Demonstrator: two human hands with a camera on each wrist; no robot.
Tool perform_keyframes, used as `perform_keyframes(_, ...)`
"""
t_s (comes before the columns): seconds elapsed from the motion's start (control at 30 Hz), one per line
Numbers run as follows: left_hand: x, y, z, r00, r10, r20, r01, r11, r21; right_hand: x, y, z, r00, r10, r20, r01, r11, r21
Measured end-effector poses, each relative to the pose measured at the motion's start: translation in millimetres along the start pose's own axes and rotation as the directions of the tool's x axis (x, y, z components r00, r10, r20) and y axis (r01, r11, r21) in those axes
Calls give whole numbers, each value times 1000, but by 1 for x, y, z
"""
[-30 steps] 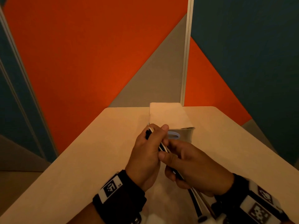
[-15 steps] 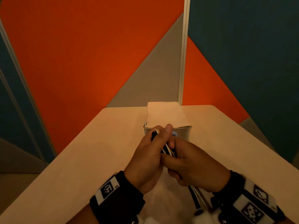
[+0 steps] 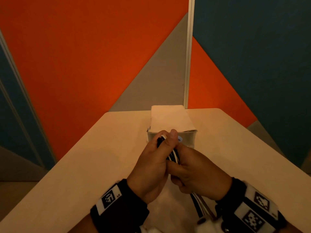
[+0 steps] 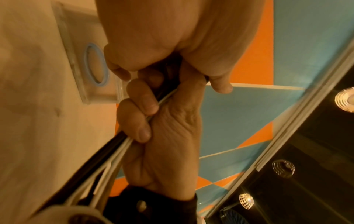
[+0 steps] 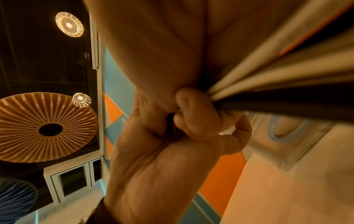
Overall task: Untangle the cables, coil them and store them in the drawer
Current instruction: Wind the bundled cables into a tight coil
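A bundle of black and white cables [image 3: 174,156] is held above the table between my two hands. My left hand [image 3: 149,162] grips its upper end, thumb up, with cable tips poking out by the thumb. My right hand [image 3: 200,172] is curled round the bundle just below, touching the left hand. The rest of the cables [image 3: 200,207] trails down toward my right wrist. In the left wrist view the cables [image 4: 114,145] run under curled fingers. The right wrist view shows the cables [image 5: 287,84] close up. The small drawer box [image 3: 170,118] stands just beyond the hands, closed.
The light wooden table [image 3: 101,157] spreads to both sides of the hands. The drawer front [image 4: 72,50] is clear plastic with a blue ring handle. Orange, grey and teal partition walls [image 3: 101,64] rise close behind the table's far edge.
The hands have drawn closer together on the bundle, so less cable shows between them. The right hand has slid up along the cables toward the left.
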State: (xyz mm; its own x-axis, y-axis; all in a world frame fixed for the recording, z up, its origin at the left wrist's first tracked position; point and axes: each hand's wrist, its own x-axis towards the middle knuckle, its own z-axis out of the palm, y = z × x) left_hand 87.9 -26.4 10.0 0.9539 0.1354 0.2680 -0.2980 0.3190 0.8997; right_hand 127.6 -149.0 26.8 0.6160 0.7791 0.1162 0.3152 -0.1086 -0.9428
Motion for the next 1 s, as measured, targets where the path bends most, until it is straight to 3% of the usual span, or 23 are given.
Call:
perform_keyframes(0.2, 7, 2, -9, 995, -61, 74, 56, 997, 60, -2, -3, -4, 999, 20, -39, -24, 993, -115)
perform_keyframes(0.37, 18, 24, -34, 961, 88, 263, -175, 928, 330, -5, -11, -5, 992, 119, 35, -119, 993, 2)
perform_keyframes(0.47, 18, 38, -47, 926, 17, 377, -167, 915, 368, -7, -14, -6, 977, 182, 112, -194, 976, 98)
perform_keyframes(0.6, 18, 33, -48, 926, -19, 378, -76, 969, 236, -9, -16, -5, 976, 177, 131, -193, 973, 125)
perform_keyframes(0.83, 18, 28, -47, 939, -57, 339, -39, 962, 270, -7, -16, -5, 977, 186, 108, -193, 980, 57)
perform_keyframes(0.9, 14, 40, -46, 941, -40, 335, -135, 864, 484, -9, -19, -7, 966, 218, 136, -222, 975, 12)
perform_keyframes(0.93, 11, 47, -47, 935, -38, 352, -210, 742, 637, -10, -19, -8, 960, 238, 149, -239, 971, -12)
perform_keyframes(1.0, 7, 61, -50, 918, -94, 385, -322, 388, 864, -10, -17, -10, 945, 283, 167, -275, 959, -66)
